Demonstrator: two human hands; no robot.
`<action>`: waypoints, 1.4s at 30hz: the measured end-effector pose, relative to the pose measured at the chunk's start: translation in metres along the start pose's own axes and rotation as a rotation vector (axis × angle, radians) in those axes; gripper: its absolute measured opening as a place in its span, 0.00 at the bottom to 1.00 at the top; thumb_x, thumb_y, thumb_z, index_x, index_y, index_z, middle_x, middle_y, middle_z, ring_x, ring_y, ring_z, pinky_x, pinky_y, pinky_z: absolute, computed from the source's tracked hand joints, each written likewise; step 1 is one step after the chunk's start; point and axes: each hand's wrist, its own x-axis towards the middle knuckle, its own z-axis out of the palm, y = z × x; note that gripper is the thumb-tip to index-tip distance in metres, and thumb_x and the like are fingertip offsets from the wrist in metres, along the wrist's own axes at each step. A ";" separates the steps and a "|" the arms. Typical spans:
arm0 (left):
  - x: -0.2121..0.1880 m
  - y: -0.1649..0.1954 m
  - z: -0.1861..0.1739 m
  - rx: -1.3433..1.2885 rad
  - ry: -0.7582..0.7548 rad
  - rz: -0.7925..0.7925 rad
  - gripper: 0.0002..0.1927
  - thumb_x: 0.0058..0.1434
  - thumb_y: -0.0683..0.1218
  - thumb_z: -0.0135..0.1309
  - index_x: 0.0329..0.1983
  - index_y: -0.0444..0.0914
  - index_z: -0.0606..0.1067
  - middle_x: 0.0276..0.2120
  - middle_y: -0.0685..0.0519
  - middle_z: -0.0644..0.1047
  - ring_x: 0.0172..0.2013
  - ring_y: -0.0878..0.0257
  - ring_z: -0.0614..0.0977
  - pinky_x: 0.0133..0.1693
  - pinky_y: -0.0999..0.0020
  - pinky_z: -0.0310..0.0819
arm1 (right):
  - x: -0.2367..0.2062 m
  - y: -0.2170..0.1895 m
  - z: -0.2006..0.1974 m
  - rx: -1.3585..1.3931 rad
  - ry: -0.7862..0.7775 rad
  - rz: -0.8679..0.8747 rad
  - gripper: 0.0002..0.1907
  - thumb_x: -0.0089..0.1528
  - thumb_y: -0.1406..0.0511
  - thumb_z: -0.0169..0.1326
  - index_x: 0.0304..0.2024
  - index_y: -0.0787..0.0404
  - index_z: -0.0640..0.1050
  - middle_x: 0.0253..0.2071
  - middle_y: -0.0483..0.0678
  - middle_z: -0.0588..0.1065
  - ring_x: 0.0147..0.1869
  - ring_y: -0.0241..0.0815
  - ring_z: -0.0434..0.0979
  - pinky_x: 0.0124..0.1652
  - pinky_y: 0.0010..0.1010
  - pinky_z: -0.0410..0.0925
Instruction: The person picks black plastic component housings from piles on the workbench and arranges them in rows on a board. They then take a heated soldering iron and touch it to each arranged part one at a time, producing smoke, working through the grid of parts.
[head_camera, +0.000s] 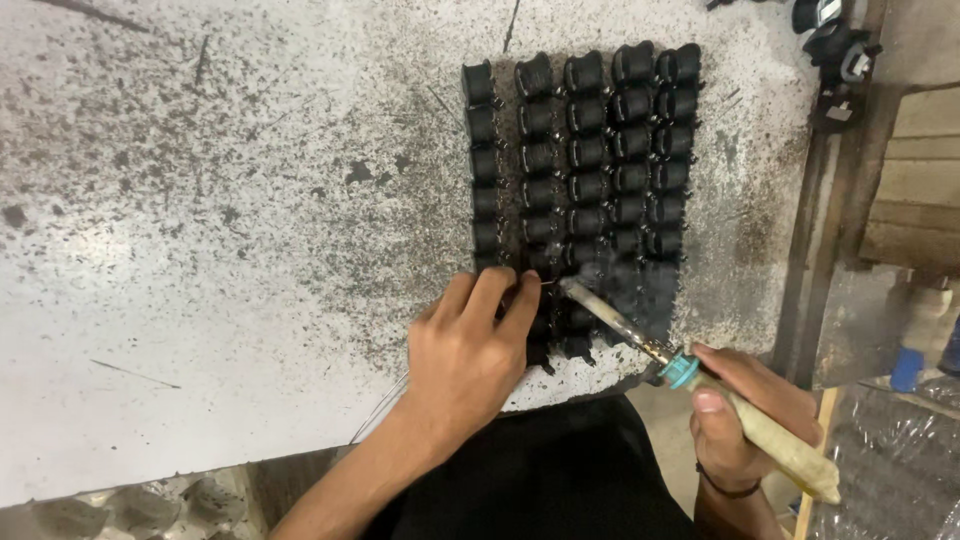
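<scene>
Several small black bobbin-like parts (585, 170) lie in neat rows on a stained white worktable (220, 250). My left hand (470, 350) rests on the near end of the rows, its fingertips pinching a thin wire (549, 282) over one part. My right hand (745, 420) grips the pale handle of a soldering iron (680, 370). The iron's metal tip (572, 288) points left and touches the wire end just beside my left fingertips. The parts beneath my left hand are hidden.
More black parts (838, 50) lie at the table's far right corner. A wooden frame (830, 200) runs along the table's right edge, with plastic wrapping (900, 460) below. The table's near edge (300, 455) is close to my body.
</scene>
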 end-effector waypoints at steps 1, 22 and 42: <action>0.000 0.000 0.001 -0.003 -0.010 0.008 0.20 0.48 0.38 0.57 0.47 0.34 0.81 0.40 0.52 0.75 0.36 0.58 0.78 0.29 0.66 0.76 | 0.001 -0.002 0.001 -0.006 -0.014 0.010 0.25 0.68 0.55 0.59 0.49 0.75 0.79 0.35 0.62 0.79 0.31 0.40 0.81 0.34 0.22 0.73; 0.009 0.004 -0.002 -0.017 -0.061 0.039 0.17 0.48 0.37 0.58 0.44 0.30 0.79 0.39 0.49 0.73 0.37 0.58 0.78 0.30 0.66 0.78 | 0.006 -0.017 -0.003 -0.205 -0.099 -0.094 0.21 0.70 0.57 0.60 0.46 0.73 0.80 0.38 0.60 0.81 0.37 0.45 0.85 0.38 0.23 0.76; 0.027 0.022 -0.071 -0.049 0.229 0.055 0.13 0.54 0.31 0.59 0.44 0.27 0.80 0.37 0.47 0.74 0.29 0.61 0.76 0.24 0.67 0.71 | 0.007 -0.009 -0.006 -0.084 0.034 0.067 0.23 0.65 0.56 0.57 0.47 0.72 0.80 0.30 0.59 0.79 0.21 0.38 0.75 0.22 0.21 0.67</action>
